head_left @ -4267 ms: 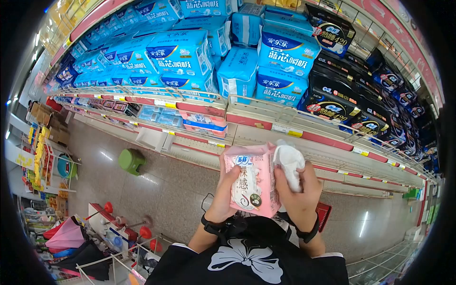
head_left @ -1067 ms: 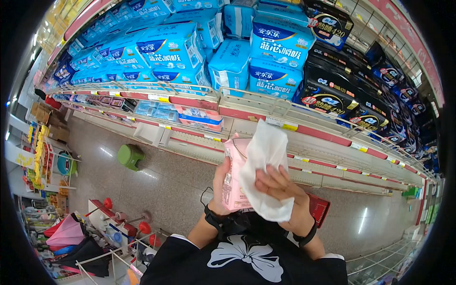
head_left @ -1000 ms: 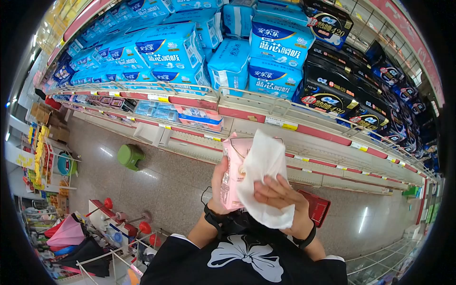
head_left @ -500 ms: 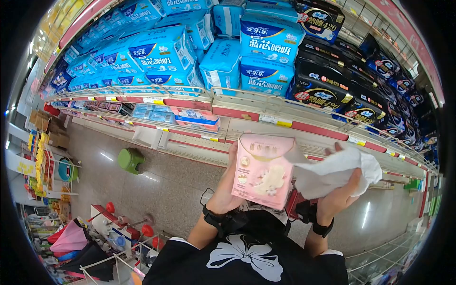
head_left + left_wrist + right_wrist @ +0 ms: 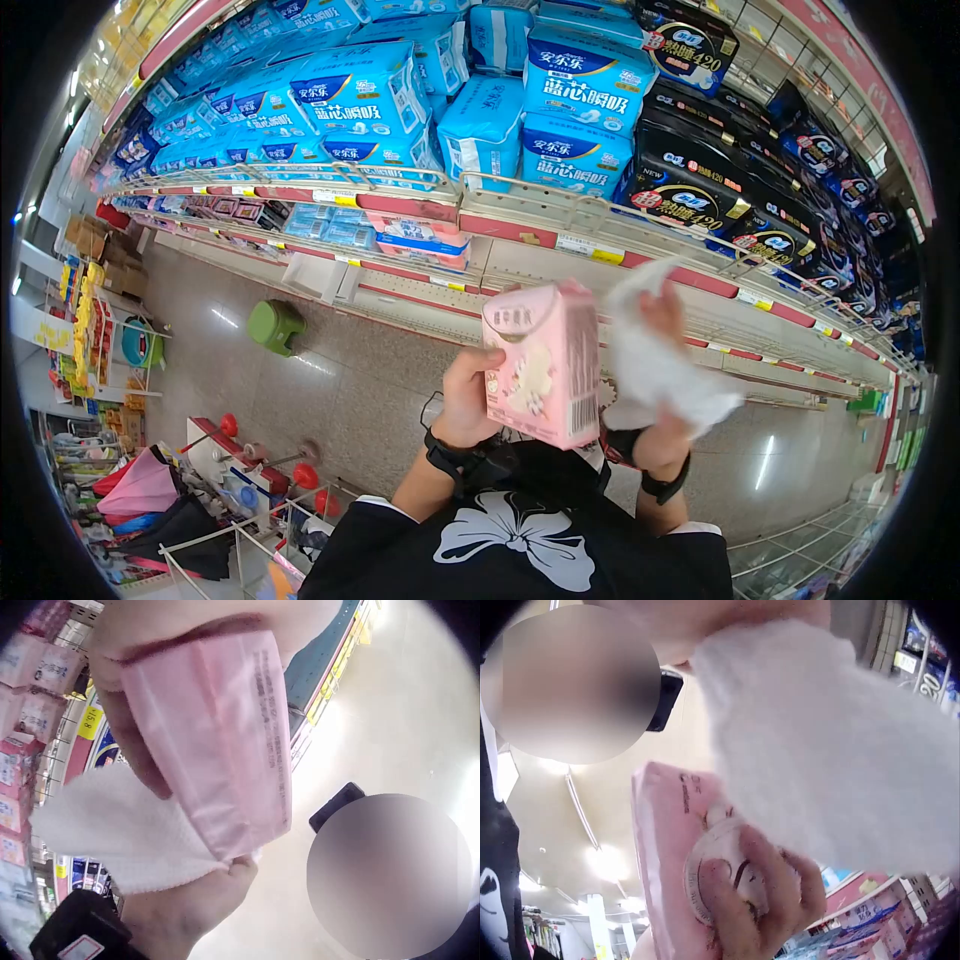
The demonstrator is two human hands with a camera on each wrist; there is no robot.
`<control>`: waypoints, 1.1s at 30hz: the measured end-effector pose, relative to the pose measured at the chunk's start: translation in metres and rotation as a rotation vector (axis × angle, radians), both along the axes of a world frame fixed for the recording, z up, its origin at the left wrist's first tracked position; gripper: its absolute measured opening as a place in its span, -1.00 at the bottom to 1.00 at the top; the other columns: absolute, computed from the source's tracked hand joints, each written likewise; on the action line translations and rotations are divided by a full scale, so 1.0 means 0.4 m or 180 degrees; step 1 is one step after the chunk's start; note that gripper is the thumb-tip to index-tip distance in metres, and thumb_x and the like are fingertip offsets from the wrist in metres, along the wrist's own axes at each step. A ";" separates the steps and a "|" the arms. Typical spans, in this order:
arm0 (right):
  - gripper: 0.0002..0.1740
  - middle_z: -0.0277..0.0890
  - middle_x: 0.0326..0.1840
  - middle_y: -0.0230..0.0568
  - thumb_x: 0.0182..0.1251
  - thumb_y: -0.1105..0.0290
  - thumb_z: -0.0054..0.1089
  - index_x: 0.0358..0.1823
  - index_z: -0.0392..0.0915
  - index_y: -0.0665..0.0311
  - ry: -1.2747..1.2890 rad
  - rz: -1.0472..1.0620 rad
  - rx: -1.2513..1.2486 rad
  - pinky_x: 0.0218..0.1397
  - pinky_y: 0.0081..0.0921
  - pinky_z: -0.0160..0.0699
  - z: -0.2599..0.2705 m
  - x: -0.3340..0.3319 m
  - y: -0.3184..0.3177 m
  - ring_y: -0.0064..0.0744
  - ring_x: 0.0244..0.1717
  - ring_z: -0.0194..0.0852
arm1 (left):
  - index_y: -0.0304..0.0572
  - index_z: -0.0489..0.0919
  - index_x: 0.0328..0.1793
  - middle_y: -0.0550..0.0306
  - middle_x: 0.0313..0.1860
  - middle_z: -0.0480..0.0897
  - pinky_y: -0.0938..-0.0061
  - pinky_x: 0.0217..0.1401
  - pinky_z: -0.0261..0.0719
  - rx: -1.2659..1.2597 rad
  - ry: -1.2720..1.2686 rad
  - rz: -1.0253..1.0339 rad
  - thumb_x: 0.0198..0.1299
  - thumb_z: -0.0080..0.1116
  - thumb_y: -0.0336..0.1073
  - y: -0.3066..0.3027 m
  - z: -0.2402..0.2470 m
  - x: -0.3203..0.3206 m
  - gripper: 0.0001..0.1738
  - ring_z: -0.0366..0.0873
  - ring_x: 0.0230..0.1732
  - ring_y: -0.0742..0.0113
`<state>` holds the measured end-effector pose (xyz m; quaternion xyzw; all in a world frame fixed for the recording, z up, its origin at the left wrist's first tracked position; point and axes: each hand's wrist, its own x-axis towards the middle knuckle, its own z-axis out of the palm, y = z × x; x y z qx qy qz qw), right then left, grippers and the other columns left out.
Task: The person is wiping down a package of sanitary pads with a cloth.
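Observation:
A pink pack of sanitary pads [image 5: 540, 370] is held in front of the body by my left hand [image 5: 468, 395], its thumb on the printed face. The left wrist view shows the plain folded end of the pack [image 5: 217, 742] and the palm behind it. My right hand [image 5: 668, 430], blurred by motion, holds a loosely spread white cloth [image 5: 640, 360] between thumb and fingers, just right of the pack. In the right wrist view the cloth [image 5: 810, 742] covers most of that hand and overlaps a corner of the pack [image 5: 660, 847].
Ahead, a wire-fronted shelf [image 5: 540, 205] bears stacked blue packs [image 5: 365, 95] and black packs [image 5: 690, 180] at right. Lower shelf rails run below it. A green stool [image 5: 275, 328] stands on the floor at left, and a rack with umbrellas [image 5: 150, 490] is nearer.
The bunched cloth was spread over the pack, then swung off to the right; now it is back nearer the pack. The left hand has turned the pack to show other faces.

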<state>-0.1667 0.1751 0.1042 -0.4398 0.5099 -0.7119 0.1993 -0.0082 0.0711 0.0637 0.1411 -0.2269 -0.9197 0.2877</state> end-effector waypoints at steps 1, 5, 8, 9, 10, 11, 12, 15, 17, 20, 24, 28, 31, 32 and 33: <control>-0.34 0.26 0.21 0.02 0.23 0.01 -0.12 0.18 0.24 0.44 0.0318 0.0895 0.0043 0.32 -0.21 0.05 0.070 0.026 -0.050 0.01 0.26 0.16 | -0.22 0.19 0.29 -0.04 0.19 0.36 0.24 0.21 0.31 0.0095 0.0078 0.0196 0.15 -0.15 0.02 0.006 0.013 -0.014 -0.35 0.36 0.16 0.13; -0.46 0.11 0.33 -0.07 0.17 0.20 -0.02 0.19 0.33 0.22 0.2227 0.0887 0.0639 0.35 -0.16 -0.01 0.092 0.043 -0.064 0.06 0.36 -0.05 | -0.23 0.19 0.29 -0.02 0.19 0.35 0.27 0.22 0.30 -0.0007 -0.0526 0.0254 0.24 -0.27 0.04 0.031 0.077 -0.024 -0.39 0.36 0.16 0.15; -0.48 0.10 0.34 -0.09 0.13 0.28 0.05 0.17 0.35 0.22 0.2284 0.0947 0.0639 0.36 -0.15 -0.02 0.081 0.048 -0.053 0.01 0.39 -0.09 | -0.20 0.13 0.30 -0.03 0.20 0.34 0.31 0.23 0.30 -0.0001 -0.0357 0.0336 0.29 -0.31 0.03 0.027 0.059 -0.020 -0.41 0.34 0.18 0.18; -0.48 0.09 0.35 -0.11 0.13 0.32 0.06 0.17 0.35 0.22 0.2464 0.1098 0.0666 0.35 -0.15 0.00 0.077 0.045 -0.046 -0.02 0.40 -0.10 | -0.18 0.08 0.31 -0.03 0.19 0.33 0.33 0.21 0.34 0.0028 -0.0243 0.0478 0.29 -0.25 0.00 0.027 0.057 -0.020 -0.42 0.34 0.18 0.20; -0.50 0.14 0.32 -0.12 0.09 0.35 0.12 0.13 0.39 0.21 0.2495 0.1070 0.0668 0.34 -0.17 0.06 0.079 0.044 -0.039 -0.10 0.38 -0.02 | -0.24 0.16 0.31 -0.05 0.24 0.31 0.32 0.28 0.22 0.0007 -0.0514 0.0579 0.31 -0.39 0.07 0.031 0.066 -0.025 -0.38 0.30 0.22 0.17; -0.50 0.14 0.32 -0.12 0.09 0.35 0.12 0.13 0.39 0.21 0.2501 0.1079 0.0667 0.34 -0.17 0.06 0.075 0.045 -0.031 -0.10 0.38 -0.02 | -0.24 0.16 0.31 -0.05 0.24 0.31 0.32 0.28 0.22 0.0010 -0.0509 0.0588 0.31 -0.39 0.07 0.032 0.059 -0.026 -0.38 0.30 0.22 0.17; -0.54 0.22 0.27 -0.14 0.05 0.38 0.15 0.06 0.44 0.21 0.2413 0.0965 0.0642 0.32 -0.17 0.11 0.068 0.048 -0.023 -0.12 0.33 0.08 | -0.21 0.13 0.33 -0.05 0.25 0.30 0.31 0.29 0.21 0.0122 -0.0470 0.0591 0.31 -0.38 0.07 0.031 0.046 -0.026 -0.39 0.30 0.22 0.17; -0.65 0.37 0.15 -0.18 -0.01 0.44 0.20 -0.10 0.52 0.22 0.2224 0.0792 0.0647 0.28 -0.17 0.20 0.048 0.050 0.008 -0.14 0.23 0.25 | -0.14 0.04 0.37 -0.03 0.27 0.27 0.29 0.29 0.21 0.0098 -0.0492 0.0767 0.31 -0.32 0.03 0.031 0.043 -0.037 -0.39 0.29 0.23 0.18; -0.71 0.44 0.08 -0.19 -0.04 0.47 0.21 -0.19 0.56 0.23 0.2128 0.0728 0.0674 0.26 -0.16 0.25 0.035 0.044 0.031 -0.15 0.18 0.32 | -0.09 -0.02 0.40 -0.01 0.28 0.25 0.28 0.29 0.22 -0.0043 -0.0548 0.0937 0.30 -0.26 0.00 0.029 0.044 -0.038 -0.38 0.29 0.23 0.18; -0.80 0.52 -0.07 -0.02 0.09 0.34 0.14 -0.33 0.58 0.32 0.0972 0.1067 0.0422 0.19 -0.23 0.34 -0.035 0.013 0.074 -0.08 0.06 0.44 | -0.03 -0.09 0.33 0.00 0.18 0.21 0.32 0.09 0.45 -0.0292 -0.0146 0.1210 0.12 0.11 -0.37 0.022 0.046 -0.035 -0.25 0.33 0.15 0.16; -0.52 0.35 0.06 0.02 0.31 0.18 -0.19 0.08 0.26 0.44 -0.1067 -0.2345 0.0673 0.09 -0.37 0.36 -0.069 -0.037 0.086 -0.21 0.02 0.40 | 0.03 -0.17 0.24 -0.09 0.06 0.28 0.38 -0.02 0.52 -0.3468 -0.1488 0.2410 -0.33 0.46 -0.39 0.028 0.051 -0.053 0.11 0.44 -0.02 0.14; -0.48 0.35 0.09 0.05 0.29 0.16 -0.22 0.10 0.27 0.47 -0.1209 -0.1787 -0.0324 0.14 -0.31 0.32 0.033 -0.008 0.023 -0.12 0.12 0.32 | 0.14 -0.18 0.15 -0.13 -0.04 0.37 0.39 -0.09 0.54 -0.4667 -0.1287 0.3245 -0.42 0.55 -0.36 0.019 0.029 -0.094 0.15 0.50 -0.15 0.17; -0.54 0.31 0.17 0.08 0.21 0.26 -0.11 0.03 0.39 0.48 0.1837 -0.0172 0.0326 0.20 -0.27 0.25 0.094 -0.013 -0.003 0.05 0.25 0.16 | -0.06 0.28 0.02 -0.08 -0.18 0.55 0.32 -0.17 0.54 -0.4354 -0.1107 0.3270 -0.33 0.44 -0.41 0.030 0.042 -0.097 -0.28 0.55 -0.18 0.03; -0.57 0.29 0.19 0.06 0.17 0.33 -0.05 0.02 0.41 0.46 0.2094 -0.0249 0.0665 0.22 -0.24 0.21 0.103 0.008 -0.012 0.08 0.27 0.13 | -0.14 0.37 -0.09 -0.06 -0.17 0.56 0.32 -0.17 0.52 -0.4380 -0.1260 0.3200 -0.34 0.42 -0.39 0.031 0.046 -0.091 -0.40 0.55 -0.19 0.03; -0.59 0.28 0.21 0.05 0.13 0.40 0.00 0.01 0.44 0.45 0.2348 -0.0324 0.1009 0.24 -0.20 0.17 0.107 0.031 -0.021 0.10 0.29 0.10 | -0.21 0.47 -0.20 -0.04 -0.17 0.58 0.31 -0.17 0.50 -0.4402 -0.1412 0.3128 -0.35 0.40 -0.37 0.032 0.047 -0.085 -0.51 0.55 -0.19 0.03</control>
